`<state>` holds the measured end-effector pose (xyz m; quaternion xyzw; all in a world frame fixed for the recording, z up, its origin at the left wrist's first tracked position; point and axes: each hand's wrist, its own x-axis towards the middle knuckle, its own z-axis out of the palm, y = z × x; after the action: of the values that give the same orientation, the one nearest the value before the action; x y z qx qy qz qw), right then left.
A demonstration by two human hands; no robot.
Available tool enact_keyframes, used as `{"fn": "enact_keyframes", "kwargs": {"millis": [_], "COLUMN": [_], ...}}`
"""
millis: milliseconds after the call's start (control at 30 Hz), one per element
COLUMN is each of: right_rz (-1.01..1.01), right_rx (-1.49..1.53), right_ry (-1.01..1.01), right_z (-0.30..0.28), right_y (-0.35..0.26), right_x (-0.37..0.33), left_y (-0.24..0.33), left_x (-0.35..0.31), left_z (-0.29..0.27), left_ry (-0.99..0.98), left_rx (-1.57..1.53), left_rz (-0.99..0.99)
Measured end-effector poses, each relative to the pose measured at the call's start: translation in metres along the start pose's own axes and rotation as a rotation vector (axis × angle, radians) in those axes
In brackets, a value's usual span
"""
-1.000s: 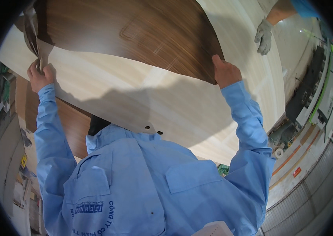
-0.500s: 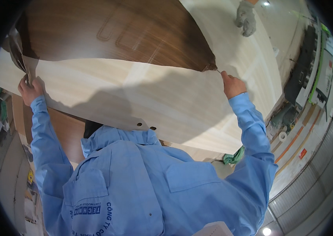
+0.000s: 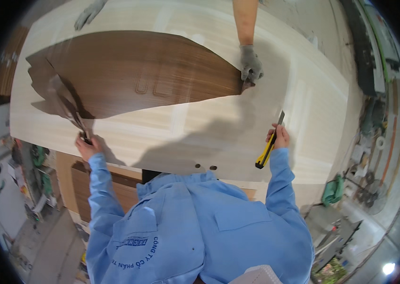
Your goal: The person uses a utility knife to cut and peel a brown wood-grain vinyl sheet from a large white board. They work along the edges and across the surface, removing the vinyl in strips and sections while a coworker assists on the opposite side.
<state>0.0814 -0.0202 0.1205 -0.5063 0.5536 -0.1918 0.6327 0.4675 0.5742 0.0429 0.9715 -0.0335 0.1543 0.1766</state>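
Observation:
On a large pale panel [image 3: 299,156] lies a torn-edged sheet of brown wood-grain film [image 3: 129,66], tapering toward the right. A curled strip of film [image 3: 63,97] lifts at its left end, and my left hand [image 3: 87,147] is closed on the lower end of that strip. In my right hand [image 3: 281,136] is a utility knife [image 3: 268,149], yellow and black, its blade out and pointing away from me. The knife is apart from the film. A co-worker's gloved hand [image 3: 251,64] grips the film's crumpled right tip.
The co-worker's other gloved hand [image 3: 88,18] hovers at the panel's far left. Two dark holes [image 3: 205,167] sit near the panel's front edge. Below it stand brown boards [image 3: 79,189]. Green cloth [image 3: 334,190] lies past the near right corner.
My right hand has drawn the knife back from the film's right tip. A co-worker's gloved hand has come onto that tip. My left hand still holds the strip. The view has shifted.

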Motion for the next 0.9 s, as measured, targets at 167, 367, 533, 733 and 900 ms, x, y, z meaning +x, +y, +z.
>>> {"fn": "enact_keyframes", "kwargs": {"millis": [167,367,533,733,900], "right_rz": [0.049,-0.051,-0.039,-0.052,-0.045], "right_rx": [0.296,0.338,0.305,0.288,0.292], "right_ry": [0.082,0.035,0.038,0.050,0.060], "right_z": [-0.007,-0.006,-0.003,0.001,0.002], "right_y": [0.086,0.101,0.094,0.092,0.093], "right_x": [-0.032,-0.039,-0.041,-0.041,-0.037], "left_y": [0.032,0.041,0.040,0.041,0.039], "left_x": [-0.022,-0.024,-0.025,-0.026,-0.026], "left_z": [-0.006,0.000,0.001,0.001,0.002], "left_ry": [-0.073,0.023,0.033,0.027,0.023], "left_rx": [-0.042,0.032,0.025,0.027,0.039], "left_rz": [0.065,0.117,0.118,0.110,0.107]}}
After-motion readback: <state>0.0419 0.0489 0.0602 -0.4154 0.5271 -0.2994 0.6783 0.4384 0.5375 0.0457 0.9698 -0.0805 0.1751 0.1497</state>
